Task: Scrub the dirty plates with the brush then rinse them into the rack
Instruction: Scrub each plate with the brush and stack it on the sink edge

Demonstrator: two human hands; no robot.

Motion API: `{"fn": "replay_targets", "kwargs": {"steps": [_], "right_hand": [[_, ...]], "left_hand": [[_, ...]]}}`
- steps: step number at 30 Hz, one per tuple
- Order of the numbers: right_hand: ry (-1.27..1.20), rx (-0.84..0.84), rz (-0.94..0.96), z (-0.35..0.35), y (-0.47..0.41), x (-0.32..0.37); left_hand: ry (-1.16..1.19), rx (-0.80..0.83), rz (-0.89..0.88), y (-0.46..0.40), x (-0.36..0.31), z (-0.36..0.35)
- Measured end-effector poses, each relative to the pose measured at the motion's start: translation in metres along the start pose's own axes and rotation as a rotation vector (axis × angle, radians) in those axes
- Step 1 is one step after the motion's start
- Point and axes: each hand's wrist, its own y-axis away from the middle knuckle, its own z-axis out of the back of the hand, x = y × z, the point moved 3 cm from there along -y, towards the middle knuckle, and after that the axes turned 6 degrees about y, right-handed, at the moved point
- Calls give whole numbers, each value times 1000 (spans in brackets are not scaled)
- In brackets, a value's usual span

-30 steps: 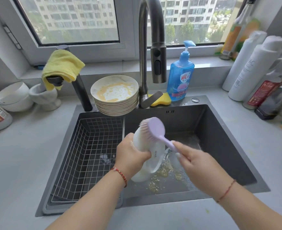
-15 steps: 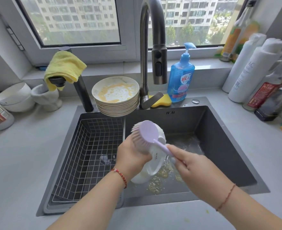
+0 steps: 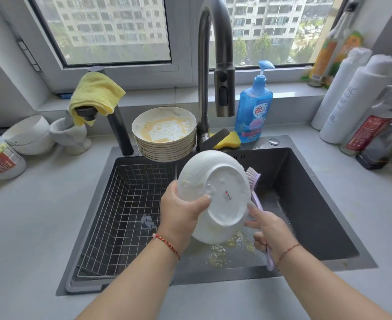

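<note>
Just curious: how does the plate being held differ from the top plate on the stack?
The held plate is tilted with its underside showing, over the sink; the stack's top plate lies flat, face up. The held one looks nearly clean; the top one carries yellow residue. Both are round and white.

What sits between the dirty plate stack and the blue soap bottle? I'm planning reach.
In the head view, the faucet rises between the plate stack and soap bottle.

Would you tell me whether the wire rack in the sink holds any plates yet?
Empty. The wire rack shows only bare mesh; the left hand holds one plate above the basin, and the dirty stack waits behind.
</note>
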Motion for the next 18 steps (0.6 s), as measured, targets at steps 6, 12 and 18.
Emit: {"fn": "replay_targets", "kwargs": {"steps": [6, 12, 18], "right_hand": [[-106, 63, 156, -1, 0, 12], [281, 147, 313, 20, -5, 43], [612, 121, 472, 18, -5, 68]], "left_hand": [[129, 99, 27, 4, 0, -2], [-254, 221, 60, -7, -19, 11], [-545, 368, 0, -15, -34, 7]]}}
